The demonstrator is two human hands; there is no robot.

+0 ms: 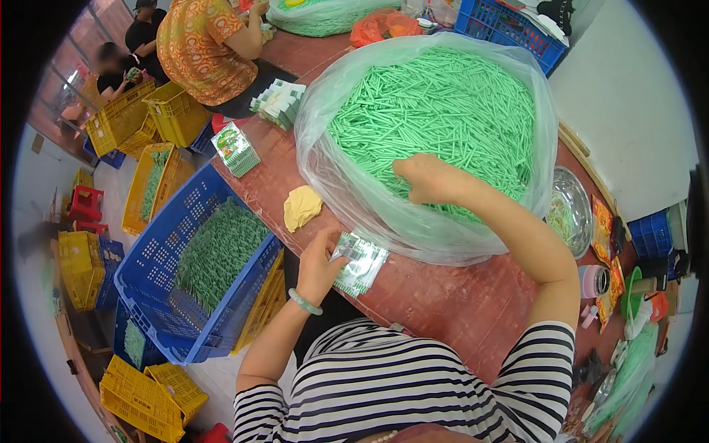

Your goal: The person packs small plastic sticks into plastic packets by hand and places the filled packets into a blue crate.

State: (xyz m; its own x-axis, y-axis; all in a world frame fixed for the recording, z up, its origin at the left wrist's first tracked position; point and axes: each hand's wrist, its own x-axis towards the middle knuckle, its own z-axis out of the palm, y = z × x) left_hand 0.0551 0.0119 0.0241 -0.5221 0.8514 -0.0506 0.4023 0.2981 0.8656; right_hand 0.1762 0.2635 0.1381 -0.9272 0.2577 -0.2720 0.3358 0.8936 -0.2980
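My left hand [319, 267], with a pale green bangle at its wrist, grips a flat silver-and-green packet [362, 264] at the near edge of the red table. My right hand [428, 178] is at the near side of a big clear plastic bag [317, 140], over the heap of thin green sticks [443, 111] inside it. Its fingers are curled together, and what they hold, if anything, is too small to make out. A crumpled yellow cloth [302, 207] lies beyond my left hand. Farther left stands a stack of printed packets [235, 150].
Below the table's left edge, a blue crate [159, 295] holds many green pieces. Yellow crates [177, 114] stand farther left. A metal bowl [570, 210] and a cup [593, 281] sit at the right. A person in an orange patterned top [199, 52] is at the table's far left.
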